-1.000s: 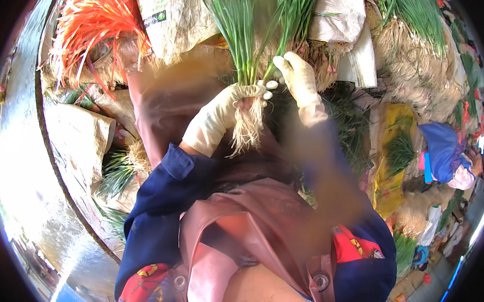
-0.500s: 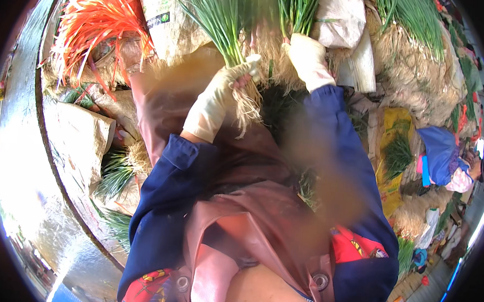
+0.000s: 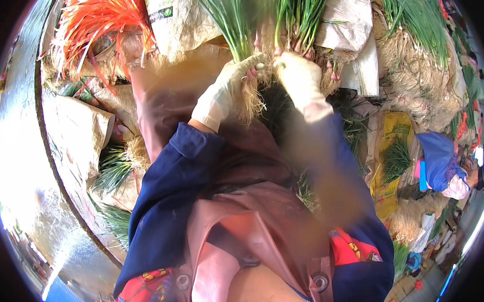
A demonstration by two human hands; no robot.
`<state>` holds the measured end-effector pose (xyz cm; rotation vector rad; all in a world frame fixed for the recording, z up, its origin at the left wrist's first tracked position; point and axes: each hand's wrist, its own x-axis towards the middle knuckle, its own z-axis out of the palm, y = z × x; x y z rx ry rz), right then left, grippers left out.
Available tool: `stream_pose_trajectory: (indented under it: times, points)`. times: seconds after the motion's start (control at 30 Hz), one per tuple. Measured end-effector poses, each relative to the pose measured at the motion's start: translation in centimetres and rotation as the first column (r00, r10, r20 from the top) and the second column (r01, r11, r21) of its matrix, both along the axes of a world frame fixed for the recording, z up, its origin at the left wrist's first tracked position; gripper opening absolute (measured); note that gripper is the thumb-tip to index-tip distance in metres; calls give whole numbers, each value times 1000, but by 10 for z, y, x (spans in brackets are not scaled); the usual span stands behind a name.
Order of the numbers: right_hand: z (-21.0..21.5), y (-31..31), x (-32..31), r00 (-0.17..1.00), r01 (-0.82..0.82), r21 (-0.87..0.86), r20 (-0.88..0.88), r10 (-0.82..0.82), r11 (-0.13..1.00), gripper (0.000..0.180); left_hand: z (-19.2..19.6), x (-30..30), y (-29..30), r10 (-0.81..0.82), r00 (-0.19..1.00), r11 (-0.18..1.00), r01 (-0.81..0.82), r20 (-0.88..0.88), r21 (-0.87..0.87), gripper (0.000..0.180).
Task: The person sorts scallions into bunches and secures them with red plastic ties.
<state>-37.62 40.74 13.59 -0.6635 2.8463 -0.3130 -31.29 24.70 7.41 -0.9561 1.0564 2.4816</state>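
Head-worn fisheye camera looking steeply down the wearer's own front.

It is sitting close above the chest and apron [image 3: 249, 227], facing forward and down toward both gloved hands, with straight edges bending toward the dark round rim.

1. I see cream-white thin rubber gloves on both hands: left hand [image 3: 227, 91], right hand [image 3: 299, 78]. The cuffs end at the wrist.
2. Dark navy-blue long fabric sleeves [image 3: 169, 202] cover both forearms. The left cuff is loose with a folded edge.
3. The right sleeve is blurred, detail unreadable.
4. A brownish-pink glossy waterproof apron [image 3: 238, 226] covers the front, with broad straps running down.
5. A round metal snap button [image 3: 319, 282] sits on the apron strap, a second one lower left.
6. Red patterned fabric patches [image 3: 351, 250] show at both lower sides, with multicolour print.
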Motion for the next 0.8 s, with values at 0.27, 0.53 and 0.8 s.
stream_pose_trajectory:
  times: [0.27,0.53,0.8]
  points:
    - [-8,27,-40,960,223,-298,230,-157,928,34,16,5,-1,-100,979,992,111,-177,52,31]
    - [10,-31,-93,707,372,39,636,-310,927,35,38,13,-6,78,983,984,-50,-164,169,36]
    - [-21,-7,-34,670,593,-574,741,50,564,29,11,16,15,-5,990,980,32,-138,195,25]
